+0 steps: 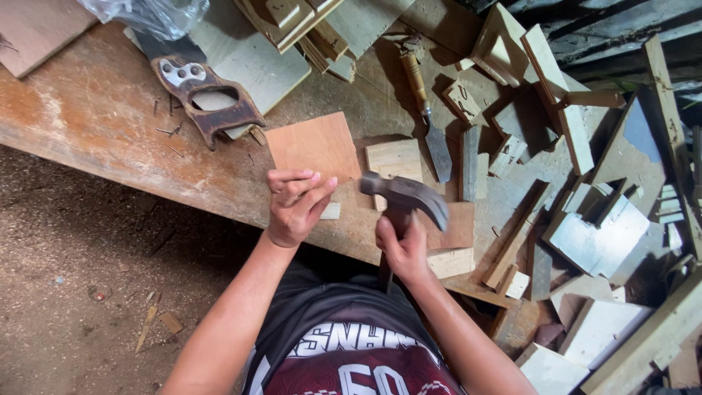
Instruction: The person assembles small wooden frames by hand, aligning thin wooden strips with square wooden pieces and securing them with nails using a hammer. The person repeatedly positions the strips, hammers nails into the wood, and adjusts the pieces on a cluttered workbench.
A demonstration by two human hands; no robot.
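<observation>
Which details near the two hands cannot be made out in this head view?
- Whatever the left hand pinches: hidden by its curled fingers.
- Hammer handle: covered by the right hand, the rest lost in shadow.
- Handsaw blade: hidden under boards and a plastic bag.
- Loose nails on the workbench: too small to count.

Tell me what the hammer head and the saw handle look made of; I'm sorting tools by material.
Hammer head: dark, dull metal, likely steel, going by its grey sheen and curved claw. Saw handle: dark brown wood, worn, with pale metal fastenings near the blade. The right hand holds the hammer.
</observation>
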